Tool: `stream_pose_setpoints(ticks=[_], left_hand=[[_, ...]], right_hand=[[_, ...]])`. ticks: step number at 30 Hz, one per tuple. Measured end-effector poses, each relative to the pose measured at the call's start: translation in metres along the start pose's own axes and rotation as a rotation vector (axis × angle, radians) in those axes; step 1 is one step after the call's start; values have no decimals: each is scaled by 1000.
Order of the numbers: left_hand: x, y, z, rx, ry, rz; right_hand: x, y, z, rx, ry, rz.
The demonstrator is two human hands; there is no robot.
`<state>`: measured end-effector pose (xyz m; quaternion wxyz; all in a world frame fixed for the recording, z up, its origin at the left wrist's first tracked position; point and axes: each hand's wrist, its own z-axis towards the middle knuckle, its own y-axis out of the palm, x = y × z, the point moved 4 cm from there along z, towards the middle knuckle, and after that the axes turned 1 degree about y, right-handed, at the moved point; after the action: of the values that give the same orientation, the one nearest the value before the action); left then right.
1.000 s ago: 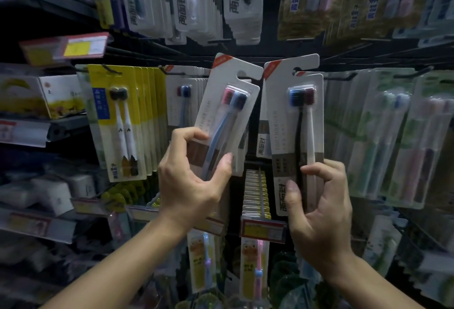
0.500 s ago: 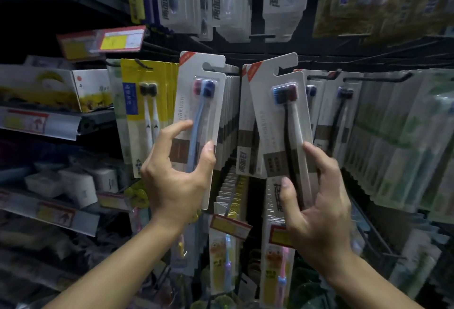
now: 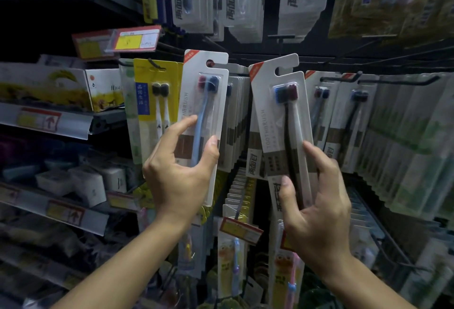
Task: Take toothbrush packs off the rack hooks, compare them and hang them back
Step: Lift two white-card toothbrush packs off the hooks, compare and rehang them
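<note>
Toothbrush packs fill both hands in front of a dim shop rack. Left hand point(image 3: 179, 173) pinches the lower half of a white pack point(image 3: 204, 117) that carries a blue-handled brush and a second beside it, thumb on the right edge and fingers on the left; this pack stands nearly upright, its hang-hole close to a hook at the top — whether it sits on the hook cannot be told. Right hand point(image 3: 317, 205) grips another white pack point(image 3: 282, 122) with a black-handled brush, thumb across the front near the bottom and fingers curled round the right edge; this one leans to the left and its notch is free of any hook. Between and behind the two packs hang rows of the same white cards on black hooks point(image 3: 341, 78). Just left hangs a yellow pack point(image 3: 153, 92) with two white brushes, and above it a yellow price tag point(image 3: 136, 40).
</note>
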<state>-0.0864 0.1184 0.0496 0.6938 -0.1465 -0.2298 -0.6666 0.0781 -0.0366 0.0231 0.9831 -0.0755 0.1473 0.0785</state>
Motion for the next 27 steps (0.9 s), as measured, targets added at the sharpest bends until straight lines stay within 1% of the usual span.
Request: stream_pose_setpoints(ticks=[14, 22, 27], left_hand=[[-3, 6, 0, -23, -26, 37], [-11, 13, -1, -58, -61, 30], [-17, 20, -1, -61, -108, 85]], right_hand=[[-3, 3, 2, -4, 41, -23], [3, 10, 1, -53, 114, -24], [4, 14, 1, -55, 164, -20]])
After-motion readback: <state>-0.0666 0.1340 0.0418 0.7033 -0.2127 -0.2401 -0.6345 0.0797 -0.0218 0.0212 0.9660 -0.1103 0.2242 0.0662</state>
